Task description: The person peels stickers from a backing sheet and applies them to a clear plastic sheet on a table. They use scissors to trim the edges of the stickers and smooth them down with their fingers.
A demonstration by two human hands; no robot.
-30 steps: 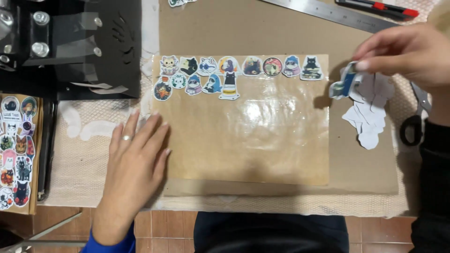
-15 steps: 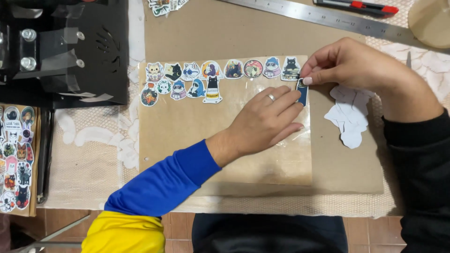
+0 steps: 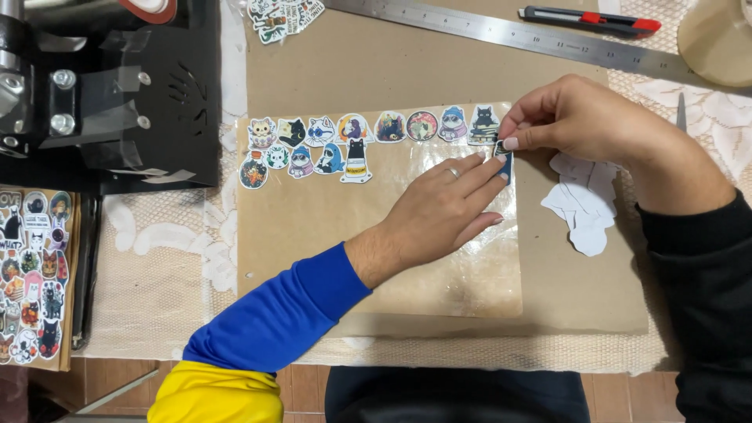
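Sticker [image 3: 504, 159], small and dark blue, sits at the right end of the top row on the clear film sheet [image 3: 439, 258], close to that sheet's top right corner. A second ago it was off to the right, above the pile of white backing scraps; now both hands meet on it over the film, so it looks to be going down as the next piece in the row.

Left to right:
- Black press machine [image 3: 110, 94] at the table's top left corner, cut off by the frame edge.
- Board of finished stickers [image 3: 31, 274] at the left edge, only partly in view.
- Two rows of cartoon stickers [image 3: 352, 141] already on the film's upper part.
- Left hand [image 3: 442, 207], blue sleeve, has crossed in from the left edge; fingers are flat and extended, gripping nothing, tips pressing the film beside the sticker.
- Right hand [image 3: 580, 125] pinches the sticker's upper edge between thumb and forefinger.
- White backing scraps [image 3: 583, 207] just right of the film.
- Steel ruler [image 3: 501, 35] and utility knife [image 3: 587, 17] along the top edge.

Hard to tell: the sticker's picture, mostly covered by fingertips; whether it is stuck yet.
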